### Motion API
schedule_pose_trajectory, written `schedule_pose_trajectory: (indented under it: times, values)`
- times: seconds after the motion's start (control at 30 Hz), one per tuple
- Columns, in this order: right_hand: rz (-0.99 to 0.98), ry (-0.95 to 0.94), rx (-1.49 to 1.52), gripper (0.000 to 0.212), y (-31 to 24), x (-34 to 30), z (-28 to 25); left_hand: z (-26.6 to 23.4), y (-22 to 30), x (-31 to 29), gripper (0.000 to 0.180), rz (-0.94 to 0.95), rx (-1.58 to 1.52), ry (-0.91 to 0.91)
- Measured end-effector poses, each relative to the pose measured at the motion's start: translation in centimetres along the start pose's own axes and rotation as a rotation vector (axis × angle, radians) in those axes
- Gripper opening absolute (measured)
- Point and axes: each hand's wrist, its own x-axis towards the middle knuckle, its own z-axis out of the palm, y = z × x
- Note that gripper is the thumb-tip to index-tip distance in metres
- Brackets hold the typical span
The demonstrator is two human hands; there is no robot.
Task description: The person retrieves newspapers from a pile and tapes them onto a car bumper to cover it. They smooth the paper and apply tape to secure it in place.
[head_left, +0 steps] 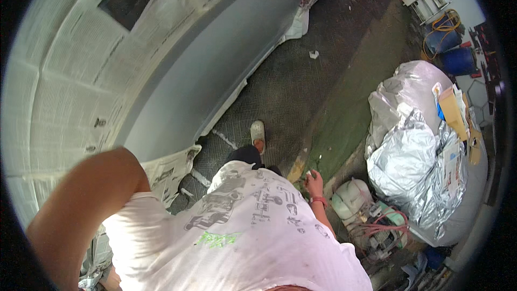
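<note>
Fingers (316, 175) of right hand (315, 186), right of centre, curled, seemingly pinching small white thing (308, 173); left hand beyond frame; upper left, grey panel (207, 56) apparently coated evenly, newspaper masking (70, 75) not yet off

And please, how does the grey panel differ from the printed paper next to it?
The grey panel looks plain and smooth; the printed paper has creases and dark print. The panel is darker, the paper paler. Both are on the person's left.
</note>
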Motion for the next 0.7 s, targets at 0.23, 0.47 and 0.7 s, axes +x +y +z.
schedule_pose_trajectory:
  times: [0.23,0.47,0.7]
  values:
    - [-0.008,0.171,-0.149,0.042,-3.2,7.3,-5.3,17.9,-3.0,-9.1,0.064,-0.606,0.123,-0.574]
    - [0.098,0.203,-0.103,0.036,-5.7,8.4,-7.8,25.4,-1.9,-15.5,0.066,-0.719,0.153,-0.518]
    - [-0.118,0.134,-0.631,0.049,-8.1,12.7,-12.8,27.0,-1.6,-12.1,0.075,-0.918,0.292,-0.551]
